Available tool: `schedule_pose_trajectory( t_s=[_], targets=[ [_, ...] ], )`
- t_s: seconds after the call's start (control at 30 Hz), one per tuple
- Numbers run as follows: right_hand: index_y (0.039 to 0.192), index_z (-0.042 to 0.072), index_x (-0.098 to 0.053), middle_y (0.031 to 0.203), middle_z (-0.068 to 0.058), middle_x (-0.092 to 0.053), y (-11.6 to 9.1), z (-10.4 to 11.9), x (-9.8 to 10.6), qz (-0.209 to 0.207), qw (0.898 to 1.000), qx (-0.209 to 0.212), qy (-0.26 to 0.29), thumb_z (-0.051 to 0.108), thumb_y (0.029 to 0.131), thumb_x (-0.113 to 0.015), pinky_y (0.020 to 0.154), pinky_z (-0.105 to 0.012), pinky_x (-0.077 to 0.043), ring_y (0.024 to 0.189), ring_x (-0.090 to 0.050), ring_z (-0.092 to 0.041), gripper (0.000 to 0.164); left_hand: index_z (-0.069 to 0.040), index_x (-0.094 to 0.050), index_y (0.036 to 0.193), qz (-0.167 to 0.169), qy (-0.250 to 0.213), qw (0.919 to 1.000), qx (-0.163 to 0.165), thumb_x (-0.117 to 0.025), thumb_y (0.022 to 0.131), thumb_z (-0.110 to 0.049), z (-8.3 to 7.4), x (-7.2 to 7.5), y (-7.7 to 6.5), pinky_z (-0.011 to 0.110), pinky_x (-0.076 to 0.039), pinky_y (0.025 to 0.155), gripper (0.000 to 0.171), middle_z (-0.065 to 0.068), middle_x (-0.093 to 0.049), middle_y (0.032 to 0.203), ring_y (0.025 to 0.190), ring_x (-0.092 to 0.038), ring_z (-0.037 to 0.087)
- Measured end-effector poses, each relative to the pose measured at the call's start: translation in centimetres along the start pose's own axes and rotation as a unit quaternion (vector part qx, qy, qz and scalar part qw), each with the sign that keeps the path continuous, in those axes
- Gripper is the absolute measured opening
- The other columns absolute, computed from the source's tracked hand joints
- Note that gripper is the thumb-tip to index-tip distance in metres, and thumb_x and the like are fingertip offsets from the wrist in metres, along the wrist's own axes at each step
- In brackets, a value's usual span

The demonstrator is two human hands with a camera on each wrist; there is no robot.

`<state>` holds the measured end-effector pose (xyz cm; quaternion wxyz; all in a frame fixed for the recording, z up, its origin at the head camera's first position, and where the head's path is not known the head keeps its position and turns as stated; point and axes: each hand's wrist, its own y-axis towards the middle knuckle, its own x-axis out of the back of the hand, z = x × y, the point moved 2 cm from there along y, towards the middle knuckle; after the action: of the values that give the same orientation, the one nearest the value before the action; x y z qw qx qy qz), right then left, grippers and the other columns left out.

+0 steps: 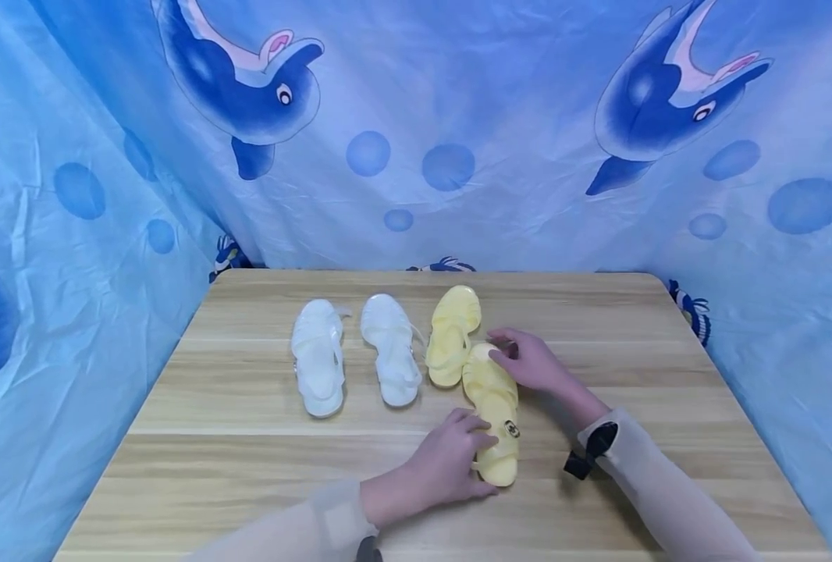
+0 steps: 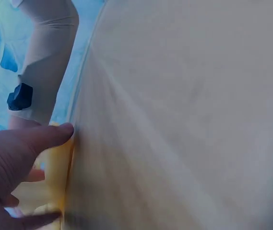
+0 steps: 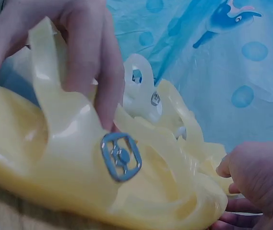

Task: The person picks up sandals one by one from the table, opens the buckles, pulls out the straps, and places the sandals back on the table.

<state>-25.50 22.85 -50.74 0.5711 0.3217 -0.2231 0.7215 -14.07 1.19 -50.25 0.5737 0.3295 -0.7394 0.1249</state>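
Note:
Two yellow sandals are near the middle of the wooden table, toes pointing away. My left hand (image 1: pixel 447 460) is at the heel end of the nearer yellow sandal (image 1: pixel 493 394), its fingers over the side strap and its thumb by the heel. A metal buckle (image 3: pixel 122 157) shows on that strap. At the toe, my right hand (image 1: pixel 528 361) grips the edge between thumb and fingers; the fingertips are partly hidden. The farther yellow sandal (image 1: pixel 453 332) lies just left of the nearer one's toe. In the left wrist view the sandal is mostly cut off.
Two white sandals, a left one (image 1: pixel 319 357) and a right one (image 1: pixel 391 349), lie left of the yellow pair. The wooden table (image 1: pixel 233 468) is enclosed at the back and sides by a blue dolphin-print sheet (image 1: pixel 416 94).

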Motion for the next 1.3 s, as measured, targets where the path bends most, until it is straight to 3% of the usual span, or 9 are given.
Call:
schedule_pose_trajectory(
  t_s=[0.17, 0.4, 0.77, 1.0, 1.17, 1.3],
  targets=[
    [0.134, 0.003, -0.069, 0.121, -0.017, -0.076, 0.3, 0.3, 0.2, -0.008, 1.000, -0.004, 0.012, 0.016, 0.103, -0.068, 0.088, -0.045, -0.061, 0.101, -0.073, -0.028, 0.034, -0.016, -0.083, 0.114, 0.005, -0.004, 0.9999, -0.010, -0.097, 0.071, -0.049, -0.2, 0.4, 1.0, 0.024, -0.053, 0.110, 0.056, -0.001, -0.077, 0.124, 0.119, -0.063, 0.017],
    [0.135, 0.006, -0.069, 0.130, -0.019, -0.073, 0.6, 0.0, 2.1, -0.034, 0.999, -0.034, 0.000, 0.020, 0.104, -0.065, 0.092, -0.050, -0.061, 0.109, -0.072, -0.036, 0.034, -0.014, -0.084, 0.105, 0.027, -0.027, 0.9993, 0.002, -0.098, 0.071, -0.042, 0.2, 1.6, 3.2, 0.032, -0.048, 0.119, 0.047, -0.001, -0.078, 0.125, 0.126, -0.064, 0.022],
    [0.144, 0.003, -0.062, 0.140, -0.025, -0.065, 2.5, -2.1, 6.9, -0.040, 0.996, -0.079, -0.022, 0.026, 0.109, -0.058, 0.093, -0.052, -0.061, 0.121, -0.066, -0.043, 0.042, -0.014, -0.084, 0.104, 0.034, -0.035, 0.9987, 0.013, -0.100, 0.070, -0.036, 2.0, 1.8, 9.2, 0.032, -0.046, 0.120, 0.044, 0.001, -0.074, 0.138, 0.133, -0.063, 0.023],
    [0.146, 0.000, -0.058, 0.144, -0.029, -0.061, 3.1, -4.3, 8.4, -0.053, 0.994, -0.096, -0.023, 0.027, 0.109, -0.057, 0.095, -0.056, -0.060, 0.123, -0.064, -0.048, 0.046, -0.013, -0.084, 0.110, 0.059, -0.032, 0.9974, 0.025, -0.099, 0.071, -0.037, 2.5, 0.9, 12.7, 0.025, -0.045, 0.117, 0.049, 0.001, -0.072, 0.137, 0.132, -0.062, 0.019],
    [0.141, -0.005, -0.061, 0.139, -0.032, -0.065, 3.5, -5.6, 8.0, -0.062, 0.994, -0.082, -0.035, 0.023, 0.107, -0.059, 0.093, -0.056, -0.061, 0.118, -0.068, -0.050, 0.045, -0.012, -0.082, 0.112, 0.069, -0.044, 0.9961, 0.031, -0.101, 0.068, -0.038, 2.8, -0.4, 13.6, 0.021, -0.048, 0.110, 0.054, 0.000, -0.075, 0.125, 0.121, -0.065, 0.016],
    [0.141, -0.010, -0.059, 0.137, -0.034, -0.065, 3.5, -6.4, 7.1, -0.061, 0.996, -0.056, -0.039, 0.019, 0.105, -0.062, 0.095, -0.057, -0.061, 0.115, -0.070, -0.050, 0.047, -0.012, -0.079, 0.119, 0.076, -0.024, 0.9964, 0.030, -0.100, 0.070, -0.038, 2.6, -0.8, 13.1, 0.024, -0.048, 0.112, 0.060, -0.001, -0.077, 0.125, 0.120, -0.067, 0.016]
  ],
)
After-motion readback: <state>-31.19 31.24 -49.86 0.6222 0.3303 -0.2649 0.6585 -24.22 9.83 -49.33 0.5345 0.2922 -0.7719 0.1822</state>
